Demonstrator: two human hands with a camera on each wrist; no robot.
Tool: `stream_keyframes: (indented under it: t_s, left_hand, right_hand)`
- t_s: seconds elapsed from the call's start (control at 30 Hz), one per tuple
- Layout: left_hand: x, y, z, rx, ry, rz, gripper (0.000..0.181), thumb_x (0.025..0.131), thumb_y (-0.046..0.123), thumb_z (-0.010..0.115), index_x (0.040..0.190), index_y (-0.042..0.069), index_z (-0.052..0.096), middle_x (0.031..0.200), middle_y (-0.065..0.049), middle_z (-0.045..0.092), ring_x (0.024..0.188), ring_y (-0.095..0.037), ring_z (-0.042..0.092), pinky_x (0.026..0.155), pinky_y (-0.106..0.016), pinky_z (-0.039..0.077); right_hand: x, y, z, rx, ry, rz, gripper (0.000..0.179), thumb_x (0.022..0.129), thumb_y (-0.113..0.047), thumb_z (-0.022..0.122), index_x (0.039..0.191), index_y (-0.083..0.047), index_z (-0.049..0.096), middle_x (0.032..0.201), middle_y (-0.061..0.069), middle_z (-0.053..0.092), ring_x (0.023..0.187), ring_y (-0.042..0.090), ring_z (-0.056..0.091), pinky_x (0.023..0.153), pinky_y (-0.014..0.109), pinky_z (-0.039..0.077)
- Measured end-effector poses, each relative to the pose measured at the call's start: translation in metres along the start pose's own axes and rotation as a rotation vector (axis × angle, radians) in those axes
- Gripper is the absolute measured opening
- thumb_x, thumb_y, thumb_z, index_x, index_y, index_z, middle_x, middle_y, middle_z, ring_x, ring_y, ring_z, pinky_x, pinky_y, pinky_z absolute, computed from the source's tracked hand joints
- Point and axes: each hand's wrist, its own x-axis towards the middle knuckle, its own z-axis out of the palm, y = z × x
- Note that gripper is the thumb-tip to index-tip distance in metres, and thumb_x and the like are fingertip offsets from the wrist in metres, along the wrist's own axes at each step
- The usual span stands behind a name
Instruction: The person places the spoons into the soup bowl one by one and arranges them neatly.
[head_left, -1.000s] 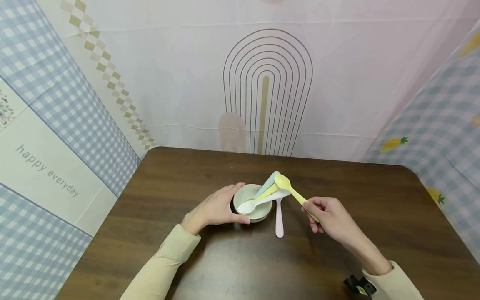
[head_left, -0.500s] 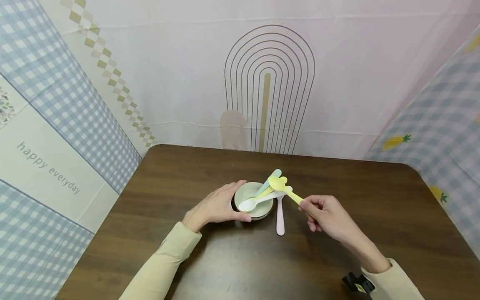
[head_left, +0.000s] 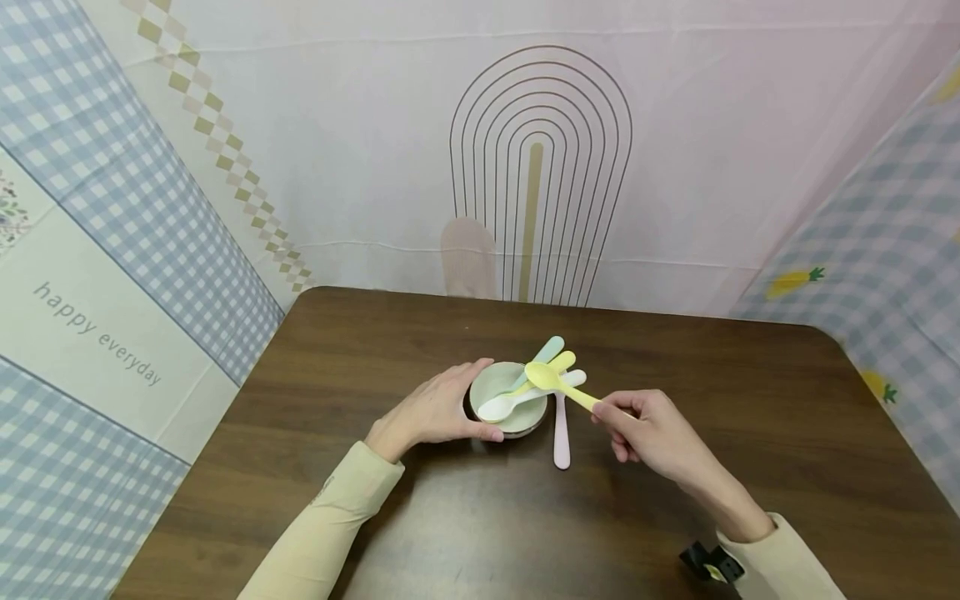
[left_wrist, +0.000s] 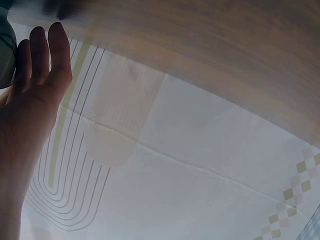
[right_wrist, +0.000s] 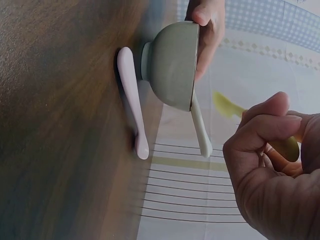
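My left hand (head_left: 431, 410) grips the side of a small pale green bowl (head_left: 487, 379), thumb at the near side and fingers at the far side. Across the bowl's rim lean a white spoon (head_left: 498, 407), a mint spoon (head_left: 552, 347) and a yellow spoon (head_left: 567, 358), handles pointing right. My right hand (head_left: 651, 435) pinches the handle of another yellow spoon (head_left: 542, 377), its head above the bowl's right rim. On the table just right of the bowl lies a pink spoon (right_wrist: 131, 85). In the left wrist view only the bowl's edge (left_wrist: 6, 55) shows.
The brown wooden table (head_left: 480, 525) reaches back to a printed cloth wall (head_left: 360, 150). Checked cloths hang at the left and right. A small black device (head_left: 711, 563) sits by my right cuff.
My right hand has moved slightly left, bringing the held yellow spoon's head over toward the bowl. My left hand keeps its grip on the bowl, and the pink spoon lies where it was.
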Motion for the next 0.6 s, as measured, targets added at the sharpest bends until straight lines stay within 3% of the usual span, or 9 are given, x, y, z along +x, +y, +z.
stream_keyframes:
  t_s: [0.6]
  left_hand:
    - [0.0005,0.0004,-0.0008,0.006,-0.002,-0.006,0.117,0.078,0.067,0.09,0.169,0.015,0.039,0.162,-0.01,0.057,0.149,-0.03,0.057,0.122,-0.052,0.049]
  right_hand:
    - [0.0044,0.0013,0.0041,0.013,-0.013,0.055,0.032,0.108,-0.024,0.065,0.105,0.006,0.073,0.061,0.003,0.056,0.053,0.01,0.051,0.05,0.025,0.04]
